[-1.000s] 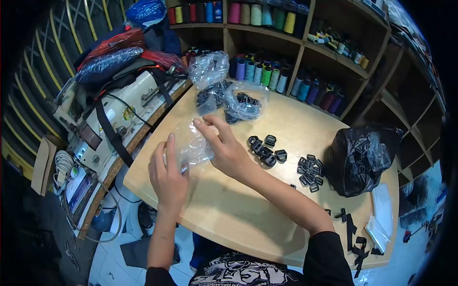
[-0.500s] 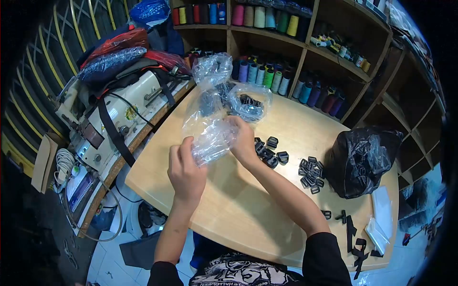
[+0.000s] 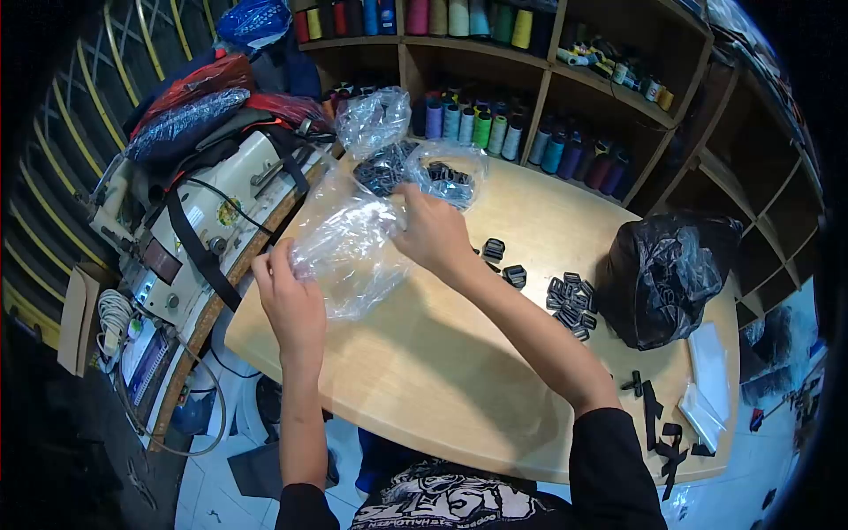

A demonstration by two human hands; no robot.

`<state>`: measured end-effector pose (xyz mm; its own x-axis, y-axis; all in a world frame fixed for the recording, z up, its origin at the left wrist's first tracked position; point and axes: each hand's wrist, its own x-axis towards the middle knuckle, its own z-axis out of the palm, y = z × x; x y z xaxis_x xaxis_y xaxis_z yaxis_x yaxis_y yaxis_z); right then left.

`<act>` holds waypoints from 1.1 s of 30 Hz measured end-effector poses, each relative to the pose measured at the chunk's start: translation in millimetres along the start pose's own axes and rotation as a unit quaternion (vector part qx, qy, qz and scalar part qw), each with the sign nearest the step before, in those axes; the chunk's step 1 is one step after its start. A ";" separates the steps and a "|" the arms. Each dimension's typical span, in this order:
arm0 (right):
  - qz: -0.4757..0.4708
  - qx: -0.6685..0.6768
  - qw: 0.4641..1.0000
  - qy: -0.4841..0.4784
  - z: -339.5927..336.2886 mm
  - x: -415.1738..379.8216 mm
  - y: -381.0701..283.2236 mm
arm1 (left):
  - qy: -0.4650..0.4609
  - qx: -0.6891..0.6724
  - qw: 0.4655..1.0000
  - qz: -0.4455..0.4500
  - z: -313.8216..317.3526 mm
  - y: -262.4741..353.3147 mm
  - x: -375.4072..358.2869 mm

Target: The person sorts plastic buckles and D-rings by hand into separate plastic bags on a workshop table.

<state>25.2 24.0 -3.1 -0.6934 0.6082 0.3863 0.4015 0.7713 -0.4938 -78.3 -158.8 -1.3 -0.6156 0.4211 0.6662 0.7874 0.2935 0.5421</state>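
A smooth, pale wooden table (image 3: pixel 442 371) with rounded corners filled the middle. At its right edge sat a crumpled, glossy black sack (image 3: pixel 667 278). Above the near-left part, a thin, crinkled clear bag (image 3: pixel 344 243) hung stretched between the left hand (image 3: pixel 291 305) and right hand (image 3: pixel 433 234), fingers pinched on its edges. Small, boxy black buckles (image 3: pixel 570 305) lay right.

place: sewing workshop | evidence: sewing machine (image 3: pixel 216 208), thread cones (image 3: pixel 481 128) on shelves (image 3: pixel 565 66), black buckles (image 3: pixel 570 305)
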 end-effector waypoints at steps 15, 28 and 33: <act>0.050 0.321 0.921 0.213 48.8 -11.5 -27.7 | 0.126 -0.133 0.983 -0.031 14.9 -10.4 2.0; -0.003 0.275 0.960 0.042 -100.6 -95.0 4.3 | 0.093 0.113 0.989 -0.004 9.2 -4.7 20.7; 0.172 0.152 0.953 0.199 -226.3 -155.0 62.7 | -0.045 0.145 0.988 -0.025 22.4 -10.1 26.2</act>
<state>293.3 20.5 82.4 -0.2453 0.8850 0.3957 0.3301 0.4601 -0.8242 -101.7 -131.5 -0.8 -0.6586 0.4703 0.5874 0.7404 0.5443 0.3944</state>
